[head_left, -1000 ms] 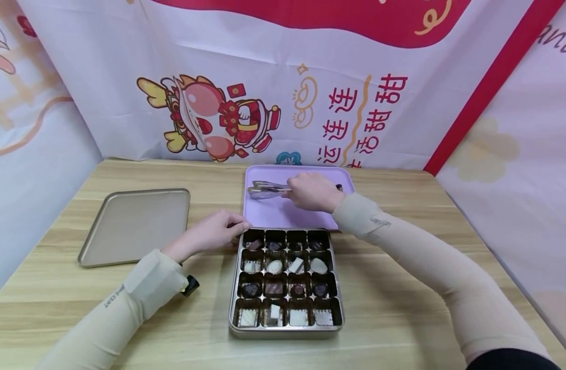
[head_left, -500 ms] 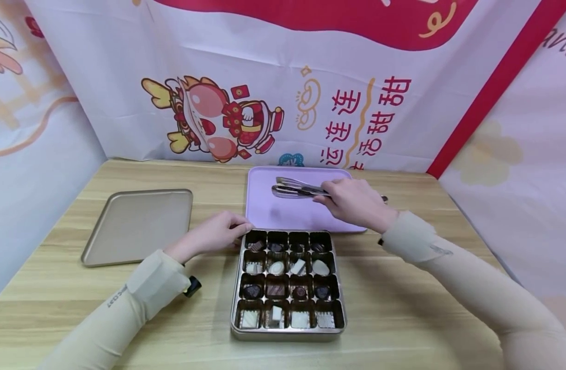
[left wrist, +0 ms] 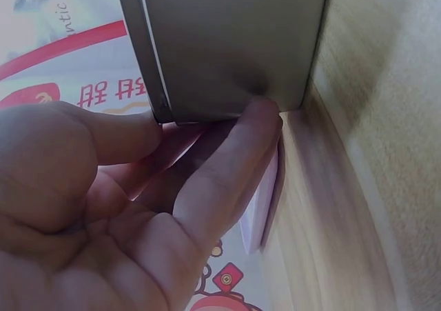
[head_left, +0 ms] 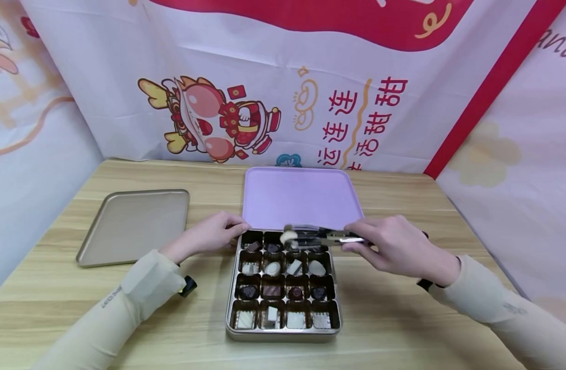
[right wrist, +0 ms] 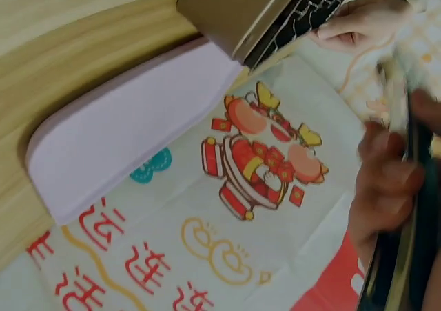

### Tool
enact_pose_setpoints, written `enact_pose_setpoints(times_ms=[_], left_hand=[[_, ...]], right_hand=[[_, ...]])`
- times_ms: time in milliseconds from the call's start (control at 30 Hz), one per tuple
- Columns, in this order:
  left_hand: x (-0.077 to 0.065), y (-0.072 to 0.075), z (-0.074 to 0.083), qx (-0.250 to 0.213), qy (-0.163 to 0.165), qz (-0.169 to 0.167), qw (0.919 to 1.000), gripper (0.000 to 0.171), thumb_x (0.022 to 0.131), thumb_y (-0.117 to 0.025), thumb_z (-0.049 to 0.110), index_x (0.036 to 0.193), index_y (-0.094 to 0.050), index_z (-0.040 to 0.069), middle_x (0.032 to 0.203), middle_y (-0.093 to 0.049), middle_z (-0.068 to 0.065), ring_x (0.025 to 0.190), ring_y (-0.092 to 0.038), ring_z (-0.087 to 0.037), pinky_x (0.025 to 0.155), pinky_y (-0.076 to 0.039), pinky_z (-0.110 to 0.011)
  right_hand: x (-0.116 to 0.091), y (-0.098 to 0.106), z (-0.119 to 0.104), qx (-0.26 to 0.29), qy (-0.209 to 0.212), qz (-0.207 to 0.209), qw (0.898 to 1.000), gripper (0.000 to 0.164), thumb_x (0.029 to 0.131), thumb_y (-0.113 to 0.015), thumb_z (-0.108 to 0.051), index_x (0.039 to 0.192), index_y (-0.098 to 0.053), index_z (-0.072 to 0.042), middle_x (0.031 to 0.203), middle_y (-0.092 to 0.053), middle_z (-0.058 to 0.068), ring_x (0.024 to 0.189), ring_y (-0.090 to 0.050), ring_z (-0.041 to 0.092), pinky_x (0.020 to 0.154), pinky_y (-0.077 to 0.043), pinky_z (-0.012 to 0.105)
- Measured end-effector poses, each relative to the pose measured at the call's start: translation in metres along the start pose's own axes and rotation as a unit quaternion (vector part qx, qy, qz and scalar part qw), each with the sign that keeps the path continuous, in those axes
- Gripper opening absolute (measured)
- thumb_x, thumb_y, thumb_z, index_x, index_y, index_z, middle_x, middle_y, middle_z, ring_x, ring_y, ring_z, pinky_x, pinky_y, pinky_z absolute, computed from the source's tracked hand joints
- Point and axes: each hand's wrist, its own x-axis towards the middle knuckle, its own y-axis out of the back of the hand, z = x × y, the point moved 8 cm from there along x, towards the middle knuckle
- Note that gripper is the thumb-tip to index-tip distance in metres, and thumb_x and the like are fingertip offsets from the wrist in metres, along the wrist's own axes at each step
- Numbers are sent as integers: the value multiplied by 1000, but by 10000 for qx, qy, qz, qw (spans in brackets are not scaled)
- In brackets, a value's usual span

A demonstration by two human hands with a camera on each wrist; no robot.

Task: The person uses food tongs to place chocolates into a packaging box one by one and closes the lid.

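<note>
My right hand (head_left: 396, 244) grips metal tongs (head_left: 317, 235) that point left, their ends over the back row of a tin box of chocolates (head_left: 283, 336). A pale blur shows at the tongs' tips; I cannot tell if they hold anything. The box has rows of dark compartments, with dark chocolates (head_left: 272, 291) and white chocolates (head_left: 272, 268) inside. My left hand (head_left: 213, 235) holds the box's back left corner. In the left wrist view, the thumb (left wrist: 127, 135) sits by the rim while fingers (left wrist: 241, 145) press the wall (left wrist: 227, 42).
Behind the box lies a flat lilac tray (head_left: 301, 198), its near edge close to the box. A tan metal tray or lid (head_left: 135, 226) rests at the left on the wooden table (head_left: 394, 329). A printed cloth (head_left: 246, 41) hangs at the back.
My right hand has carried the tongs from above the lilac tray rightward, then nearer, over the back of the box. The left hand has stayed at the corner.
</note>
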Motion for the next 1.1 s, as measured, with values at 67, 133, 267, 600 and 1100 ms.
enact_pose_setpoints(times_ms=[67, 133, 267, 600, 1100], left_hand=[[0, 0, 0, -22, 14, -14, 10000, 25, 104, -52, 19, 109, -72, 5, 93, -68, -2, 71, -58, -14, 75, -51, -38], [0, 0, 0, -45, 12, -35, 10000, 25, 104, -52, 19, 108, -72, 5, 92, -67, -2, 71, -59, -14, 76, -52, -38], [-1, 0, -3, -187, 51, -134, 9997, 25, 104, -52, 17, 110, -71, 3, 95, -68, -4, 74, -63, -15, 76, -54, -36], [-3, 4, -6, -146, 315, -251, 9991, 29, 104, -50, 16, 120, -68, 0, 119, -65, -15, 82, -65, -17, 86, -52, -42], [-3, 3, -3, -384, 365, -256, 9983, 27, 104, -51, 15, 117, -69, 0, 117, -66, -16, 82, -68, -21, 77, -57, -36]], right_hand=[[-7, 2, -4, 52, 77, -85, 9999, 36, 101, -52, -45, 99, -67, -12, 73, -56, -15, 53, -44, -3, 43, -43, 21], [-13, 4, -5, 170, 139, -162, 9996, 35, 101, -53, -45, 100, -67, -13, 75, -56, -17, 52, -42, -4, 44, -42, 19], [-25, 6, -6, 441, 264, -285, 9983, 31, 99, -57, -43, 101, -68, -15, 80, -57, -19, 53, -39, -7, 46, -41, 16], [-45, 13, -22, 905, 687, -520, 9922, 17, 93, -70, -31, 101, -65, -18, 83, -52, -19, 63, -41, -9, 53, -37, 9], [-56, 8, -28, 758, 520, -897, 9917, 18, 88, -75, -37, 93, -67, -21, 78, -52, -23, 58, -38, -10, 51, -39, 11]])
